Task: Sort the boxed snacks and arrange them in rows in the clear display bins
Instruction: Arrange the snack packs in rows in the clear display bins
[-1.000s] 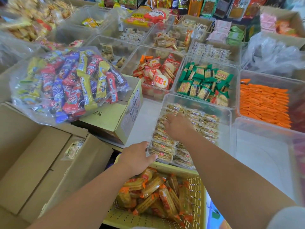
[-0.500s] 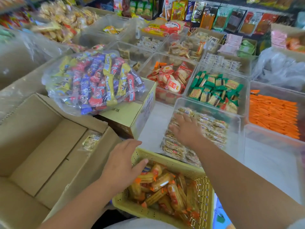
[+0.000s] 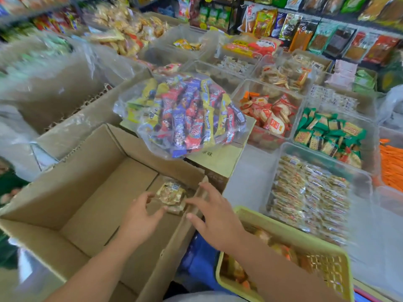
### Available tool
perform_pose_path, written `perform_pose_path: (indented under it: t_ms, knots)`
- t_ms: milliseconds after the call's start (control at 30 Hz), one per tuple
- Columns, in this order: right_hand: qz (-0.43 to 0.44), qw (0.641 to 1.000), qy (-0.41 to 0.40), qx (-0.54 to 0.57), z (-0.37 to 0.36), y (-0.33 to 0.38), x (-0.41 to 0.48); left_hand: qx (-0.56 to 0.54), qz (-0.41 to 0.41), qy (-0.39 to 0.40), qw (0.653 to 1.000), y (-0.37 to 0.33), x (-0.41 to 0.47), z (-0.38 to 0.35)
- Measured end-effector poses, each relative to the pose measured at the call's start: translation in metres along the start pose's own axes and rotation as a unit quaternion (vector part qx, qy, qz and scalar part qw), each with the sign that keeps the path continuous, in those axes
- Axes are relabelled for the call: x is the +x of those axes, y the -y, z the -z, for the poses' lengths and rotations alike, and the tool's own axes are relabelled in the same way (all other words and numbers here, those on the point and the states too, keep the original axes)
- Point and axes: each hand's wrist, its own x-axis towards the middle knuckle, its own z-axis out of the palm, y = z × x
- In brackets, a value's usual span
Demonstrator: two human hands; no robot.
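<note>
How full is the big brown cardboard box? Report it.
Nearly empty: the brown cardboard box shows bare floor, only a small clear-wrapped snack pack in its far corner.

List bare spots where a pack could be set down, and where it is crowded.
Free: the cardboard box floor left of the lone pack; the white strip between carton and clear bin. Crowded: that bin, the yellow basket.

Motion blur smears the left hand (image 3: 139, 216) at the snack pack (image 3: 171, 194) (gripping or just touching, unclear). The right arm (image 3: 272, 273) hides much of the yellow basket (image 3: 294, 234); the cardboard box (image 3: 87, 203) runs off the bottom edge.
</note>
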Motion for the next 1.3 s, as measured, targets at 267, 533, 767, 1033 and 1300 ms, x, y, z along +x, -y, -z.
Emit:
perform_pose_path:
  t_ms: [267, 533, 767, 1033, 1300]
  knots:
    - [-0.079, 0.997, 0.006, -0.013, 0.002, 0.016, 0.006, -0.09, 0.127, 0.107, 0.982, 0.026, 0.086, -0.014]
    - [-0.109, 0.994, 0.03, 0.0, 0.0, 0.021, -0.003, -0.197, 0.223, 0.098, 0.95, 0.0, 0.118, -0.05]
    - [-0.127, 0.991, 0.03, 0.01, 0.004, 0.023, 0.001, -0.187, 0.26, 0.125, 0.939, -0.006, 0.117, -0.068]
    - [-0.118, 0.992, 0.038, 0.013, 0.009, 0.023, 0.003, -0.214, 0.278, 0.178, 0.919, 0.007, 0.115, -0.055]
    - [-0.101, 0.992, 0.069, 0.042, 0.02, 0.021, -0.003, -0.333, 0.192, 0.092, 0.918, -0.007, 0.078, 0.003]
